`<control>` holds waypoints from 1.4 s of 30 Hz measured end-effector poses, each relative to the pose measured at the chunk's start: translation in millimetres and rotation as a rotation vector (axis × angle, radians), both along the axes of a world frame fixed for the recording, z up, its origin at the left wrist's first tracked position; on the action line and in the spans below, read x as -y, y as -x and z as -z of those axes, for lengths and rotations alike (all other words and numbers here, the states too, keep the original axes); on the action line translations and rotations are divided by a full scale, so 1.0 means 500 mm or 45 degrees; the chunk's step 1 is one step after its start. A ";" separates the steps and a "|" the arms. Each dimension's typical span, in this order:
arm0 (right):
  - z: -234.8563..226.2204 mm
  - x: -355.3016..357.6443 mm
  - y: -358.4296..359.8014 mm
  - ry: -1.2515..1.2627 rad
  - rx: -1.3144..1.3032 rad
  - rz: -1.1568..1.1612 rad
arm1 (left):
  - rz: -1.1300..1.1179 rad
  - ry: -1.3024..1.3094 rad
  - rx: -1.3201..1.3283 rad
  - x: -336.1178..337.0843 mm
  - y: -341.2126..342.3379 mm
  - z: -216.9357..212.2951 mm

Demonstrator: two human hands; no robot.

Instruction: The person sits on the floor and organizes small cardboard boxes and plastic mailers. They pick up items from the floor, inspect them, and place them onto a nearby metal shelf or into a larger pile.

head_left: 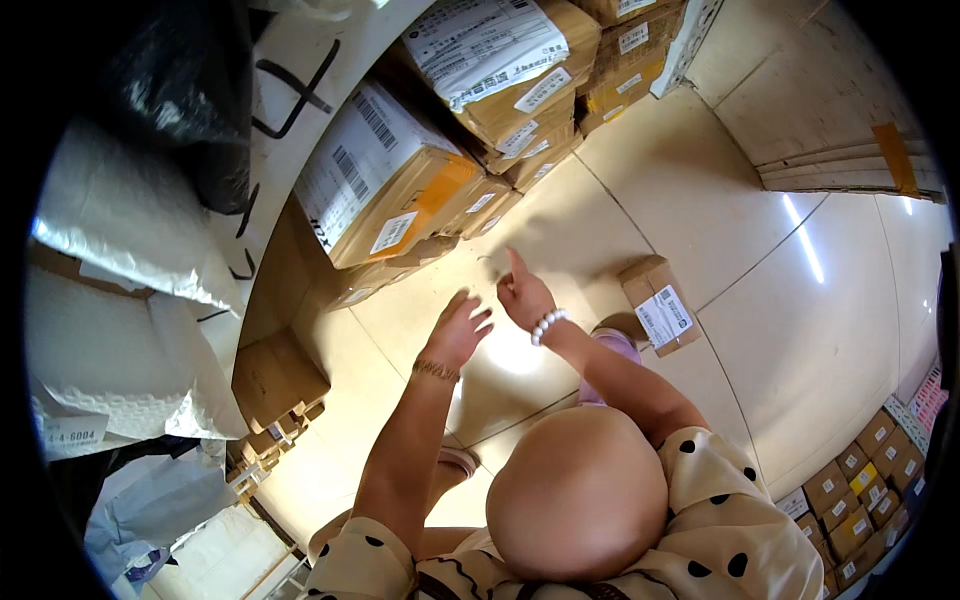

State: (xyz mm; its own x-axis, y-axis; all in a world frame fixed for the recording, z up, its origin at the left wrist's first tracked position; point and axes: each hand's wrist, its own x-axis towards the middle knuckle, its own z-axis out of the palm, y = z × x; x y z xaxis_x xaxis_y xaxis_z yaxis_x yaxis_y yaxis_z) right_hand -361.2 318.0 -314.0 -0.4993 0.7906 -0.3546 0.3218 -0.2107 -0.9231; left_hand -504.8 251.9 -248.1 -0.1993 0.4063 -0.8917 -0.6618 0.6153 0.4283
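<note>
My left hand [460, 328] is held in mid-air over the tiled floor, palm side turned inward, fingers loosely bent and apart with nothing in them. Close beside it, my right hand [527, 298] stretches its index finger forward while the other fingers curl; nothing shows in it. The hands are apart from each other. Ahead and left of them stands a stack of brown cardboard boxes, the nearest being a taped carton [425, 200] with a white label. A small labelled cardboard box [660, 305] sits on the floor to the right of my right hand.
Shelving with a white edge [270, 160] and black hooks runs along the left, holding white padded mailers [120, 340]. Lower left, a brown box [275, 380] stands on the floor. A large carton [830, 110] is at the far right; several small boxes [850, 490] are lower right.
</note>
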 end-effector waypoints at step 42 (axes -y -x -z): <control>-0.068 0.057 0.061 -0.230 -0.073 -0.223 | -0.242 -0.463 -0.014 0.070 0.217 -0.045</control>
